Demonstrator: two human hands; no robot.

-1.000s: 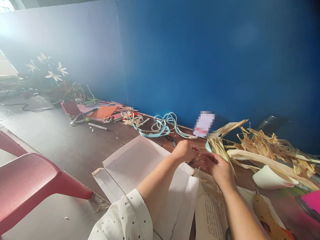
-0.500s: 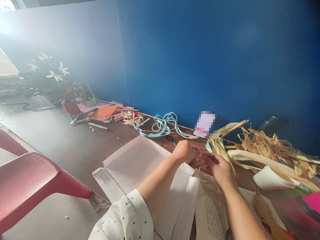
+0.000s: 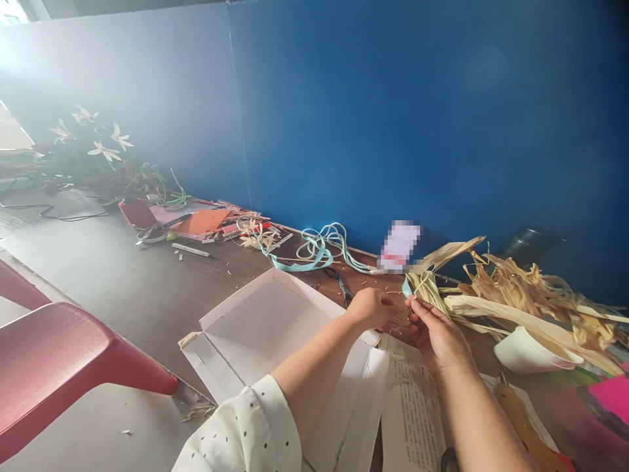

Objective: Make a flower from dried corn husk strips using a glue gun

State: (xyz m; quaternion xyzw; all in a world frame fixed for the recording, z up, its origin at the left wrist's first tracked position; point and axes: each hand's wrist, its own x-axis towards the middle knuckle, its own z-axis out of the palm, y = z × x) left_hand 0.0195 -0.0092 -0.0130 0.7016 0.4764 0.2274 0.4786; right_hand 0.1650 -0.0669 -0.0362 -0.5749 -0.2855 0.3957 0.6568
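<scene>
My left hand (image 3: 373, 308) is closed above the right corner of a white cardboard box lid (image 3: 265, 308), its fingertips turned away and mostly hidden. Just to its right my right hand (image 3: 439, 334) is closed, thumb and forefinger pinched together on something small and thin. Fine fibre strands (image 3: 400, 322) show between the hands; which fingers hold them is unclear. A bundle of pale husk strips (image 3: 427, 286) with a light-blue ribbon (image 3: 406, 286) lies just beyond my right hand. Dark-handled scissors (image 3: 341, 285) rest behind my left hand. Below my hands lies a printed page (image 3: 410, 410).
Dried corn husks (image 3: 521, 288) and a tipped white cup (image 3: 535, 351) are at the right. Light-blue cord (image 3: 339, 239), husk flowers (image 3: 258, 237) and orange paper (image 3: 204, 223) lie along the blue partition (image 3: 393, 118). A red chair (image 3: 63, 360) stands at the left.
My hands have drawn slightly apart, the right one shifting right and turning so its pinch shows. More of the scissors is visible. The view has shifted slightly.
</scene>
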